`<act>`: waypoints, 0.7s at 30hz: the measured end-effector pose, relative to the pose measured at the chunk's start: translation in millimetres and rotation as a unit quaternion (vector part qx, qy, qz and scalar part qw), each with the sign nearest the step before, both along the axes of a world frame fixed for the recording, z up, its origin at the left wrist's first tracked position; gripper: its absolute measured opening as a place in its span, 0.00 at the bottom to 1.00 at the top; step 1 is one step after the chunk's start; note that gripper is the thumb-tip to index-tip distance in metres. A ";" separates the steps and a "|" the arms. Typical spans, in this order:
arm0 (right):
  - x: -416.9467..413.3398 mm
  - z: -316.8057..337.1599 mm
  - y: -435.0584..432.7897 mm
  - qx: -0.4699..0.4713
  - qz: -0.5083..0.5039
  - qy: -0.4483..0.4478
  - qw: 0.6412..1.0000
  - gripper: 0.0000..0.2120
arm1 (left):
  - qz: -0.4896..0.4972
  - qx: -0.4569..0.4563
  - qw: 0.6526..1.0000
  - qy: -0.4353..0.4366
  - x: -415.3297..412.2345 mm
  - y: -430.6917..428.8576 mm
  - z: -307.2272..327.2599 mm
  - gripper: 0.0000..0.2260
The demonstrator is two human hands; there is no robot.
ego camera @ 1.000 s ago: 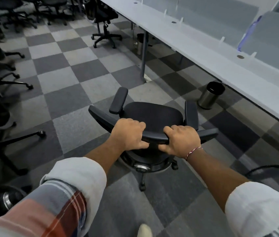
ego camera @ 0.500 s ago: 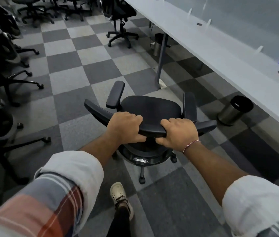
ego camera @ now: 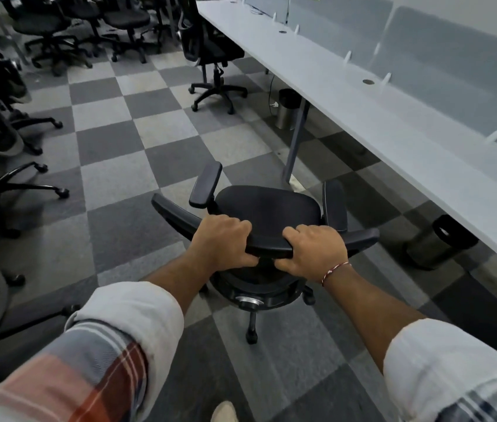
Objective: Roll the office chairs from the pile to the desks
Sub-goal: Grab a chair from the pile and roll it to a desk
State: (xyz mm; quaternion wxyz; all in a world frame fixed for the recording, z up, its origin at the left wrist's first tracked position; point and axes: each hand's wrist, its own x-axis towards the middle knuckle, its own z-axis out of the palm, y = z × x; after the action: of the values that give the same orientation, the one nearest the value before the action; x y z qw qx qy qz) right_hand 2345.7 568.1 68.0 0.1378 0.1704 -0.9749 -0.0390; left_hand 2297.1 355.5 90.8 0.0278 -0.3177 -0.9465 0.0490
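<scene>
While the chair (ego camera: 268, 208) is held by the top edge of its backrest, both the left hand (ego camera: 221, 242) and right hand (ego camera: 314, 254) are closed around it. The desk (ego camera: 378, 117) lies right of the chair, nearer the right hand; a rightward turn is judged necessary.

The chair (ego camera: 268, 214) stands on the floor (ego camera: 149, 166) in the middle, just left of the long desk (ego camera: 378, 117). Two bins (ego camera: 286, 109) sit under the desk, one ahead, one to the right. Another chair (ego camera: 213, 56) stands farther ahead beside the desk. The pile (ego camera: 3, 117) lines the left and far side.
</scene>
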 end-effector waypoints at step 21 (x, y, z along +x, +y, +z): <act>-390.6 -2.9 9.9 -0.025 0.065 0.026 0.997 0.23 | 0.056 0.023 0.998 0.029 -359.2 2.4 -3.7 0.23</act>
State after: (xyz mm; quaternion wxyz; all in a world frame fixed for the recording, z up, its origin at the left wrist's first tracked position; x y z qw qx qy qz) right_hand 1955.1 578.1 65.1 0.1697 0.2286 -0.9586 -0.0096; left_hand 1937.9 357.8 87.2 0.0600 -0.2619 -0.9625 0.0384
